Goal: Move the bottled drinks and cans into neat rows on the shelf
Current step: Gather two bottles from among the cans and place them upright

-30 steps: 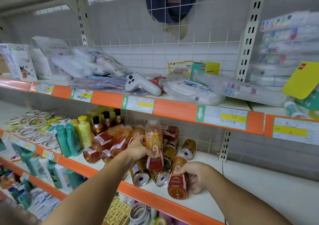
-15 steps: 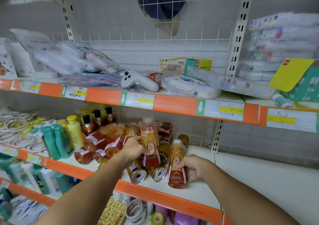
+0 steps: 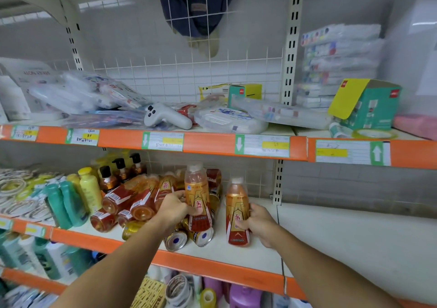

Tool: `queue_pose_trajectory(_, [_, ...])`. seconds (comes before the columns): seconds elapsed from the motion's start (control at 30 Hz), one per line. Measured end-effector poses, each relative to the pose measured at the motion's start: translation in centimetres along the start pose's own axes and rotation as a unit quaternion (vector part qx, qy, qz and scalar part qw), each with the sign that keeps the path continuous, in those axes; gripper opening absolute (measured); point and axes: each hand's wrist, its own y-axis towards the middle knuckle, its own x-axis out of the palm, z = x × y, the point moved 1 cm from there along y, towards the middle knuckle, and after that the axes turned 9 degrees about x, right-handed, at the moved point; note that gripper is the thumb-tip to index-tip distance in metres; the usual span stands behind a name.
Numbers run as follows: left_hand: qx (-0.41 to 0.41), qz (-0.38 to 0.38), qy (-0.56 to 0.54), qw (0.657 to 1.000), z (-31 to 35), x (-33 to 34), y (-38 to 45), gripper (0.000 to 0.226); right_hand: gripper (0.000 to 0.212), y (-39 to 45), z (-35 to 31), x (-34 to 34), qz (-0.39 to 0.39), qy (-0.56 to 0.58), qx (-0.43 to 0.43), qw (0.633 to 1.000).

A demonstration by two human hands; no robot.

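My left hand (image 3: 174,208) grips an upright orange drink bottle (image 3: 198,196) with a white cap, held above a heap of cans. My right hand (image 3: 258,223) holds a second, similar bottle (image 3: 237,213) standing upright on the white middle shelf (image 3: 255,255), a little right of the first. Several amber bottles (image 3: 127,199) with red labels lie on their sides to the left. Gold cans (image 3: 176,240) lie tipped over under my left hand, their ends facing me. More cans sit behind, partly hidden.
Teal and yellow bottles (image 3: 68,203) and dark pump bottles (image 3: 107,177) stand left of the drinks. An orange shelf edge (image 3: 212,268) runs along the front. The shelf surface (image 3: 354,244) stretches right of my right hand. The upper shelf holds plastic packs and a white controller (image 3: 165,117).
My right hand has raised its bottle from lying tilted to standing upright and shifted it slightly right. My left hand keeps its bottle upright. The camera view has moved a little.
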Motion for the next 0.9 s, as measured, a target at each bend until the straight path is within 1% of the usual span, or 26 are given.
queue_pose_trajectory(0.17, [0.011, 0.002, -0.017, 1.0, 0.6, 3.2, -1.3, 0.057, 0.057, -1.6, 0.5, -2.9, 0.02, 0.02, -0.046, 0.999])
queue_pose_trajectory(0.33, [0.02, -0.023, -0.026, 0.999, 1.3, 7.9, -2.2, 0.052, 0.046, -4.0, 1.3, -7.1, 0.047, 0.016, -0.058, 0.997])
queue_pose_trajectory(0.43, [0.026, -0.045, -0.033, 0.998, 1.7, 11.4, -2.8, 0.053, 0.041, -5.5, 2.2, -10.2, 0.067, 0.021, -0.058, 0.996])
queue_pose_trajectory(0.7, [0.047, -0.108, -0.038, 0.992, 3.1, 21.1, -4.4, 0.047, 0.046, -10.4, 4.5, -19.0, 0.123, 0.026, -0.068, 0.99])
queue_pose_trajectory(0.77, [0.05, -0.122, -0.043, 0.99, 3.6, 23.7, -5.1, 0.047, 0.049, -11.8, 5.0, -21.0, 0.141, 0.026, -0.064, 0.988])
queue_pose_trajectory(0.9, [0.045, -0.155, -0.064, 0.985, 4.7, 28.3, -6.4, 0.051, 0.048, -14.6, 6.1, -24.8, 0.172, 0.033, -0.062, 0.983])
